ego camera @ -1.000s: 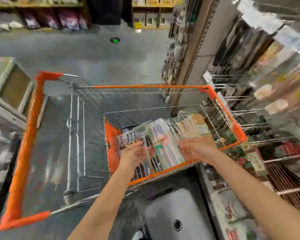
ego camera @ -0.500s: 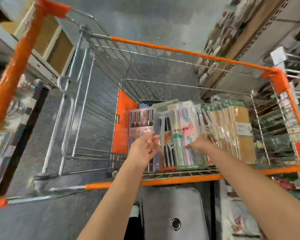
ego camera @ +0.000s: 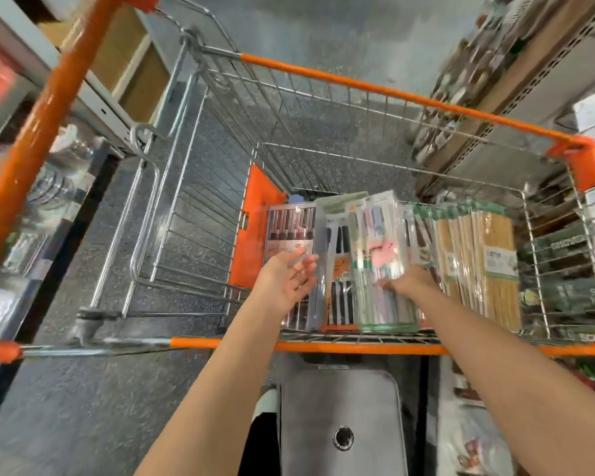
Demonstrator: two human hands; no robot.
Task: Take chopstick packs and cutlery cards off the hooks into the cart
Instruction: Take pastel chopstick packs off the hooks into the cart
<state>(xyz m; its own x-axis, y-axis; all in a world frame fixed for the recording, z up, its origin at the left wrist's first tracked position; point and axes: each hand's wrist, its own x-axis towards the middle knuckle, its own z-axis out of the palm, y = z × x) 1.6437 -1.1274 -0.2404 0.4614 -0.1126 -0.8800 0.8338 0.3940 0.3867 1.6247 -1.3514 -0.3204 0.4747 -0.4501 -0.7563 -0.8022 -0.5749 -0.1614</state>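
An orange-rimmed wire cart (ego camera: 358, 80) stands in front of me. In its raised near basket stands a row of packs on edge: a dark cutlery card (ego camera: 291, 225) at the left, clear pastel chopstick packs (ego camera: 375, 245) in the middle, several bamboo chopstick packs (ego camera: 474, 249) at the right. My left hand (ego camera: 289, 276) hovers open beside the dark card, palm turned right, fingers apart. My right hand (ego camera: 409, 281) reaches behind the pastel packs, its fingers pressed on them and partly hidden.
Shelving with hooks and hanging goods (ego camera: 495, 63) runs along the right. A wooden shelf unit (ego camera: 124, 53) stands at the left. A grey metal sink (ego camera: 340, 424) lies below the cart handle (ego camera: 323, 345). The cart's deep part shows the grey floor (ego camera: 323, 29).
The view has tilted down onto the cart. Both hands have set the bundle of packs upright in the basket; my left hand has come off it and opened.
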